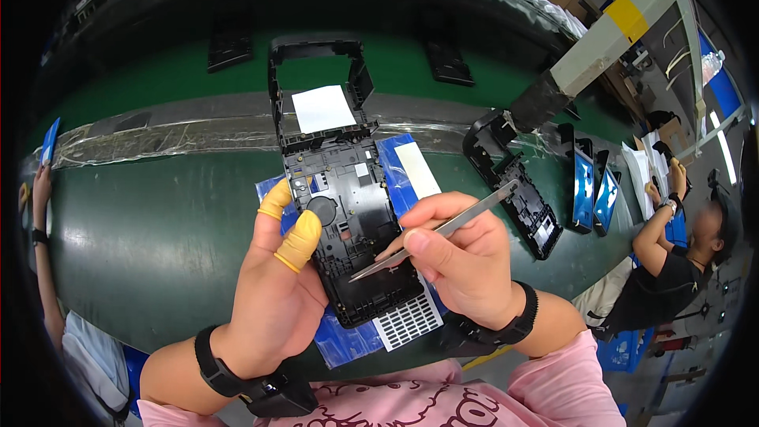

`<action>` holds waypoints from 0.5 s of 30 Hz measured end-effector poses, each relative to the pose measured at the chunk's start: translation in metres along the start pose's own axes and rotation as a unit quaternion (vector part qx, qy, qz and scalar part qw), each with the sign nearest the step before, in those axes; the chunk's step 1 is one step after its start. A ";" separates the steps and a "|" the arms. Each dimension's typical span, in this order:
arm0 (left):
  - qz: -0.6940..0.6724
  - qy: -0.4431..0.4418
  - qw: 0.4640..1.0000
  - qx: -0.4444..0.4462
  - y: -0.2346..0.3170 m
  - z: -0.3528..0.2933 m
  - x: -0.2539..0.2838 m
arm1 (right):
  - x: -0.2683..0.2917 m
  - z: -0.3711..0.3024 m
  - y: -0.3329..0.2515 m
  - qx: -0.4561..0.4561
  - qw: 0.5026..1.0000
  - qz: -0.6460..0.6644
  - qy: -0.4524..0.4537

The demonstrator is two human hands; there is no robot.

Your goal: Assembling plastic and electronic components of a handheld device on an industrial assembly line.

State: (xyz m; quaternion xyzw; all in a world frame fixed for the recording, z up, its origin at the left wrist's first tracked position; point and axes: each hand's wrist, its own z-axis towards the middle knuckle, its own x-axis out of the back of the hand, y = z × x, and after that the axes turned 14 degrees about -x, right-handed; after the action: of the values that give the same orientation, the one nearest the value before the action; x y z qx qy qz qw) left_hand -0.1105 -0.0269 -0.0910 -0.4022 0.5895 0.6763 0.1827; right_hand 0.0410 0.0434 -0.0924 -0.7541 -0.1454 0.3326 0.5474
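Note:
My left hand (269,292), with yellow finger cots on thumb and finger, grips the left edge of a black plastic device housing (360,209). The housing lies tilted, its inner ribs and round recess facing up, and an open frame forms its far end. Between the thumb and fingers of my right hand (473,265) is a pair of metal tweezers (482,206). Their tips reach over the lower part of the housing; whether they touch it or hold anything I cannot tell. A white paper piece (324,108) shows at the housing's far end.
Under the housing are blue film (348,340) and a white sheet with dark rectangles (411,323). Another black housing (522,198) lies right, near blue-filmed parts (583,186). A grey post (609,32) rises at right. Co-workers sit on both sides; more dark parts lie on the green belt (300,71).

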 end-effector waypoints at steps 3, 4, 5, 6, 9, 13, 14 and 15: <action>-0.003 0.007 1.000 0.002 0.000 -0.002 0.000 | 0.002 0.001 0.003 0.027 1.000 0.009 0.011; -0.006 0.006 1.000 0.009 0.001 -0.002 0.000 | 0.003 0.001 0.002 0.022 1.000 0.018 -0.002; -0.007 0.008 1.000 0.008 0.001 -0.003 0.000 | 0.004 0.001 0.002 0.016 0.999 0.028 -0.015; -0.003 0.009 1.000 0.008 0.001 -0.003 -0.001 | 0.003 0.002 0.002 0.014 0.999 0.027 -0.016; 0.004 0.012 1.000 0.011 0.000 -0.003 0.001 | 0.001 0.002 0.003 0.017 1.000 0.023 -0.006; 0.006 0.011 1.000 0.012 0.000 -0.003 0.002 | 0.002 0.003 0.004 0.011 1.000 0.019 -0.009; 0.005 0.011 1.000 0.012 0.000 -0.003 0.002 | 0.003 0.003 0.004 0.008 1.000 0.020 -0.012; 0.004 0.008 1.000 0.010 0.000 -0.003 0.002 | 0.003 0.004 0.004 0.008 1.000 0.020 -0.012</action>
State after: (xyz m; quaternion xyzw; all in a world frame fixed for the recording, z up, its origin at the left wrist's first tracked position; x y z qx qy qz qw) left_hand -0.1108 -0.0303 -0.0930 -0.4035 0.5991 0.6679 0.1793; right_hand 0.0402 0.0463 -0.0980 -0.7485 -0.1339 0.3536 0.5448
